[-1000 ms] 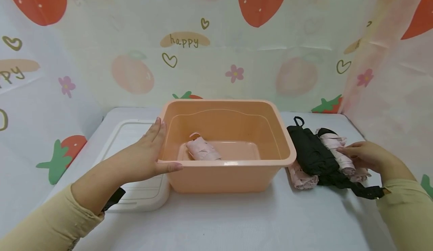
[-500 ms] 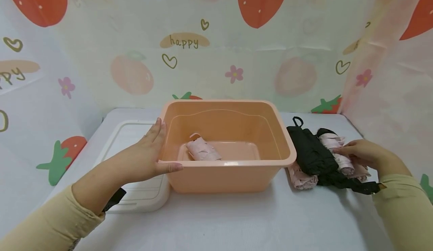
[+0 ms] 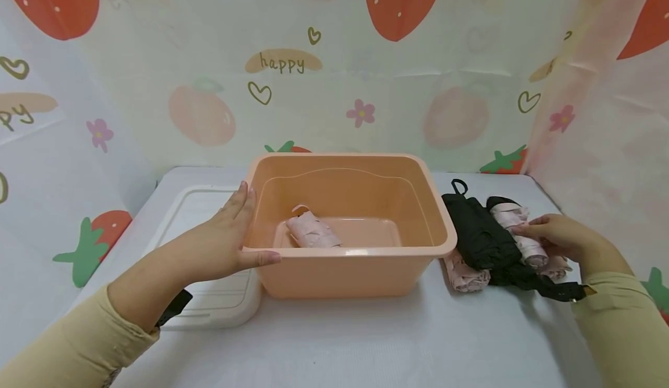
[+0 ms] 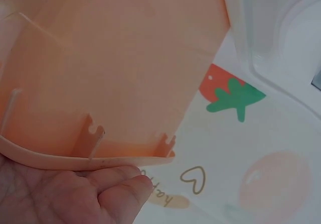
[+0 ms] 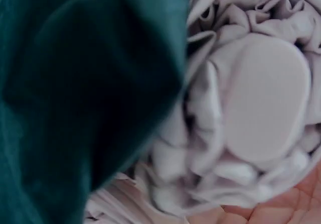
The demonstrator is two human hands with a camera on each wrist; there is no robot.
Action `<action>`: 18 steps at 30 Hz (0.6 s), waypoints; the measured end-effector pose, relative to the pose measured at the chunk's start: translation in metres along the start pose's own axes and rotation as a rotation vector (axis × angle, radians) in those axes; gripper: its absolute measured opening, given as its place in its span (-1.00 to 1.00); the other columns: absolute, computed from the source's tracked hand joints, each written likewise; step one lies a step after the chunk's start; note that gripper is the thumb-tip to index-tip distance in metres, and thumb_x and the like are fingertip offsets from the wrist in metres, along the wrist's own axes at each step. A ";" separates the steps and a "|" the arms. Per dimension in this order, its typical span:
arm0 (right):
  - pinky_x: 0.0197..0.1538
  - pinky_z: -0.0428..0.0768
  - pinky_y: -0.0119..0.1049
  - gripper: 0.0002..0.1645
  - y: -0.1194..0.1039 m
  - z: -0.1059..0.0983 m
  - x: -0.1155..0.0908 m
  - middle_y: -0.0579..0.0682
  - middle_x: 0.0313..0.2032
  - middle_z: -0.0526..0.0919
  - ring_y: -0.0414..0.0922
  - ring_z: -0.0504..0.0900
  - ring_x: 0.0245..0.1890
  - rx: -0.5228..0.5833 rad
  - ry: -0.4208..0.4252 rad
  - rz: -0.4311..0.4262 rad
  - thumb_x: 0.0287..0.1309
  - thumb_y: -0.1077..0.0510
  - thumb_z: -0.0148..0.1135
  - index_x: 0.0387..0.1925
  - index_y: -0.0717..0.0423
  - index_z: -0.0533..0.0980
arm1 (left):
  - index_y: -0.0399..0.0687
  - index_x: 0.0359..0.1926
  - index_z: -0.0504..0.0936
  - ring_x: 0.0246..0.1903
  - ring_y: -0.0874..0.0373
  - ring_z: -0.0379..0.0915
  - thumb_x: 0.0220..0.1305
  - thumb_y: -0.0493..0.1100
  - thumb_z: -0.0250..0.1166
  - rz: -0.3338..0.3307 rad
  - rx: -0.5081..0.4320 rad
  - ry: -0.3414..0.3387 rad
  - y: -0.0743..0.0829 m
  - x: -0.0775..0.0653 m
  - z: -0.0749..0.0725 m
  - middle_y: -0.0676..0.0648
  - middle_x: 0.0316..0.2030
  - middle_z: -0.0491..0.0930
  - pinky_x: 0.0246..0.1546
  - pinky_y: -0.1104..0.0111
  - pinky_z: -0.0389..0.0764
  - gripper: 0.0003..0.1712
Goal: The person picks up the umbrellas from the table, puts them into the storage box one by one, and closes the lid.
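Observation:
A peach plastic bin [image 3: 347,275] stands mid-table with a rolled pink folding umbrella [image 3: 312,231] lying inside, its wrist loop toward the back. My left hand [image 3: 219,237] rests on the bin's left front corner, fingers straight along the left rim and thumb along the front rim. In the left wrist view its fingers touch the bin's rim [image 4: 85,163] from outside. My right hand [image 3: 577,241] grips a light pink folding umbrella [image 3: 533,251] from its right side. The umbrella's rounded end [image 5: 268,98] and gathered fabric fill the right wrist view. It lies beside a black folding umbrella [image 3: 481,231].
Left of the bin lies a white lid [image 3: 225,295], partly under my left forearm. More pink rolled umbrellas [image 3: 467,275] lie under the black one and by my right hand. A dark strap [image 3: 559,289] runs toward my right cuff. Printed cloth walls [image 3: 313,115] enclose the table's back and sides.
My right hand has shifted slightly left and farther over the light pink umbrella. The left hand and the bin have stayed in place.

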State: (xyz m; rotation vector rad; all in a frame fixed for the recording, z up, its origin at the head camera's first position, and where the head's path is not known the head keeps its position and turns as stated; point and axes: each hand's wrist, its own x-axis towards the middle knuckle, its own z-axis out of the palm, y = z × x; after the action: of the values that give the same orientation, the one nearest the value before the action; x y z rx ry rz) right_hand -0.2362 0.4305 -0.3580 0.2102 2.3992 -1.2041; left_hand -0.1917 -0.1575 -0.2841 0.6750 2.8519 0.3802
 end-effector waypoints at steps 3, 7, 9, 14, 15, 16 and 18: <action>-0.19 0.51 -0.32 -0.15 0.001 0.001 0.002 0.18 -0.17 0.34 -0.22 0.45 -0.31 0.003 -0.011 -0.022 0.22 -0.08 0.08 0.10 0.63 0.07 | -0.29 0.36 -0.48 0.37 -0.09 -0.55 -0.13 0.65 -0.06 -0.002 -0.007 -0.001 0.000 0.000 0.000 -0.22 0.38 -0.56 0.28 -0.03 -0.09 0.44; -0.08 0.48 -0.33 -0.01 0.003 0.001 0.002 0.33 0.06 0.23 -0.14 0.42 -0.10 -0.027 -0.019 -0.036 0.24 -0.11 0.04 0.20 0.68 -0.12 | -0.29 0.36 -0.48 0.37 -0.08 -0.56 -0.13 0.64 -0.06 0.000 -0.009 0.001 0.000 0.000 0.000 -0.21 0.38 -0.56 0.29 -0.02 -0.10 0.44; -0.09 0.49 -0.33 -0.13 0.004 0.001 0.002 0.22 -0.04 0.36 -0.15 0.43 -0.13 -0.015 -0.024 -0.036 0.27 -0.09 0.01 0.17 0.63 0.02 | -0.28 0.36 -0.48 0.37 -0.08 -0.55 -0.13 0.64 -0.06 0.001 -0.009 0.001 0.000 0.000 0.000 -0.21 0.38 -0.56 0.29 -0.02 -0.10 0.43; -0.15 0.52 -0.38 -0.39 0.006 0.000 0.003 -0.10 -0.30 0.50 -0.27 0.51 -0.27 0.063 -0.049 -0.039 0.32 -0.05 -0.06 0.03 0.49 0.26 | -0.28 0.36 -0.49 0.37 -0.08 -0.56 -0.12 0.64 -0.07 0.002 -0.005 0.001 0.000 0.001 0.000 -0.21 0.38 -0.56 0.29 -0.02 -0.10 0.43; -0.16 0.52 -0.37 -0.40 0.006 0.000 0.003 -0.10 -0.31 0.51 -0.27 0.51 -0.28 0.071 -0.052 -0.042 0.32 -0.04 -0.07 0.02 0.49 0.26 | -0.28 0.36 -0.48 0.37 -0.08 -0.56 -0.12 0.64 -0.06 0.004 -0.005 0.002 0.000 0.001 0.000 -0.21 0.38 -0.56 0.29 -0.02 -0.10 0.43; -0.16 0.53 -0.36 -0.42 0.005 0.000 0.003 -0.10 -0.31 0.51 -0.27 0.52 -0.28 0.086 -0.054 -0.044 0.32 -0.03 -0.06 0.01 0.47 0.25 | -0.28 0.36 -0.48 0.37 -0.08 -0.56 -0.12 0.64 -0.06 0.005 -0.006 0.002 0.000 0.001 0.000 -0.21 0.38 -0.56 0.29 -0.02 -0.10 0.43; -0.18 0.54 -0.33 -0.46 0.004 0.001 0.004 -0.10 -0.32 0.49 -0.26 0.52 -0.30 0.092 -0.045 -0.057 0.32 -0.02 -0.05 -0.01 0.44 0.24 | -0.29 0.36 -0.48 0.37 -0.07 -0.56 -0.12 0.64 -0.06 0.007 -0.007 0.004 0.000 0.001 0.000 -0.22 0.38 -0.56 0.29 -0.02 -0.11 0.43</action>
State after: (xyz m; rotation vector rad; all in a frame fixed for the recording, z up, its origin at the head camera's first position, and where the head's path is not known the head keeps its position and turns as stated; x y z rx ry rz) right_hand -0.2378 0.4322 -0.3630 0.1425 2.3282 -1.3323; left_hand -0.1925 -0.1576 -0.2841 0.6844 2.8515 0.3937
